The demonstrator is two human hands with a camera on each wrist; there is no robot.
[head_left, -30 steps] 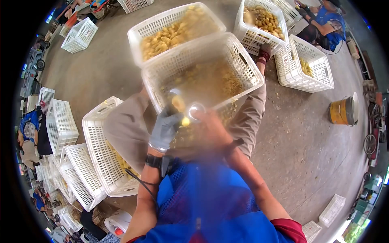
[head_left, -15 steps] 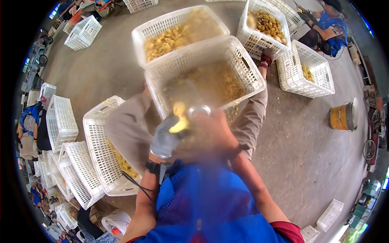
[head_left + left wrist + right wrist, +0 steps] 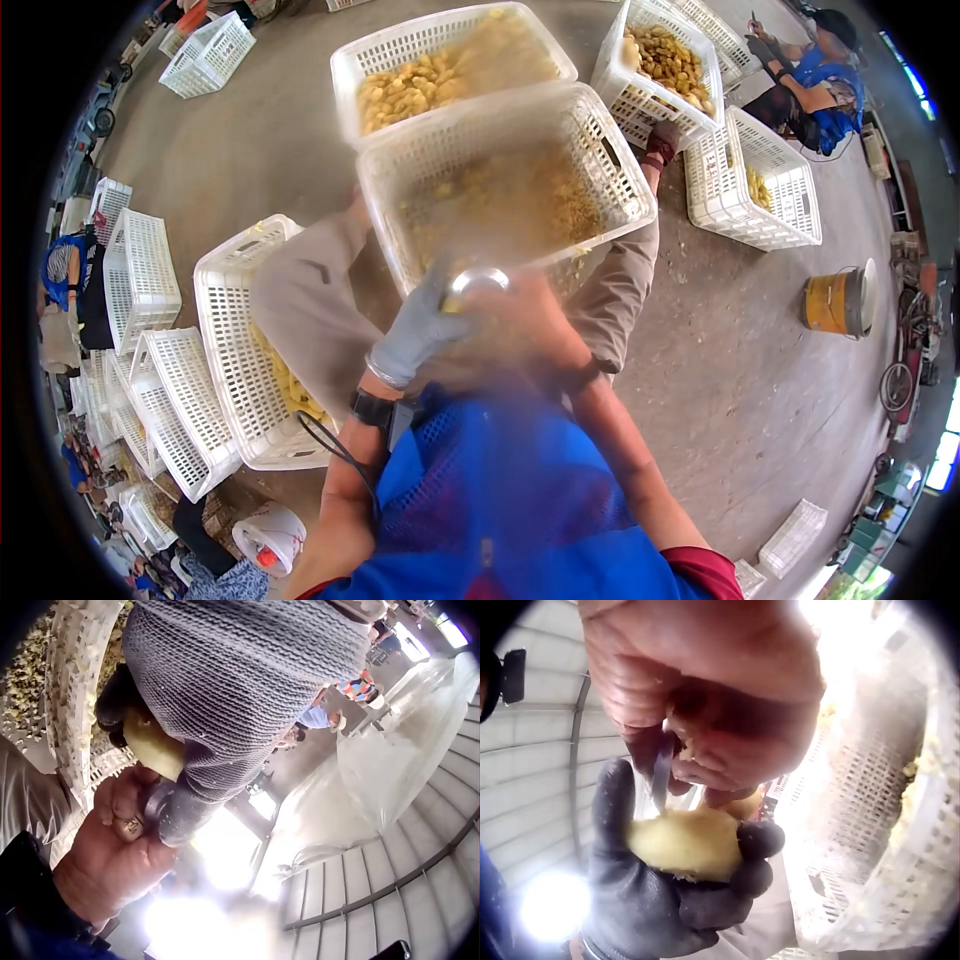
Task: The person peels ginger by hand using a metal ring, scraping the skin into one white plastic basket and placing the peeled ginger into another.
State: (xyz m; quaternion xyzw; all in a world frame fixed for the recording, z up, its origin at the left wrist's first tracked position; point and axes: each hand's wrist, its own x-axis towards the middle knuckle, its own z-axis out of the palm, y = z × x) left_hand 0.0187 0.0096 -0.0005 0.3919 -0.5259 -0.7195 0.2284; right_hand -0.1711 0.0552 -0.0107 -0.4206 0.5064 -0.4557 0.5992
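Observation:
My left hand (image 3: 415,332), in a grey glove, grips a pale yellow, lumpy piece (image 3: 686,844); dark fingertips curl round it in the right wrist view. My bare right hand (image 3: 712,682) holds a small tool with a metal blade (image 3: 661,772), whose tip meets the upper side of the piece. In the left wrist view the bare fingers (image 3: 124,799) touch the gloved hand beside the piece (image 3: 152,742). A blurred, shiny round spot (image 3: 480,280) shows between the hands in the head view. Both hands are over the near edge of a white crate (image 3: 640,215) with yellowish bits inside.
Beyond it stands a crate (image 3: 350,75) of yellow pieces; another (image 3: 625,105) is at the upper right. A long crate (image 3: 225,350) lies beside the left leg. A yellow bucket (image 3: 828,303) stands right. Another person (image 3: 825,85) sits at the upper right.
The yellow piece, plainly visible above my left hand before, is now mostly hidden in the head view. My left hand has turned and closed in on the right one.

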